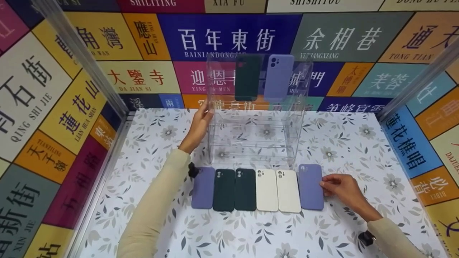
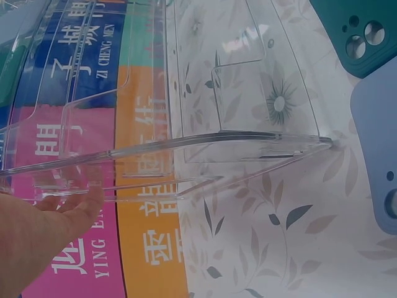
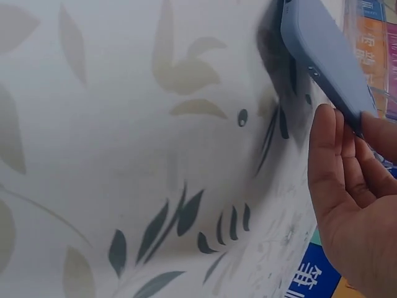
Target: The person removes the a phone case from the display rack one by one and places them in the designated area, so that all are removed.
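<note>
Nearest us, beige sleeves at the bottom of the frame, and the hands are well apart! Left of centre, the left hand grips the side of a clear stand; lower right of centre, the right hand pinches the edge of the row's rightmost purple case, beside a cream case.

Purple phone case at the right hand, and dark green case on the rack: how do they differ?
The purple case is pinched by the right hand; the green case stands untouched on the rack. The purple case looks lighter than the green case. Both are rounded oblongs.
</note>
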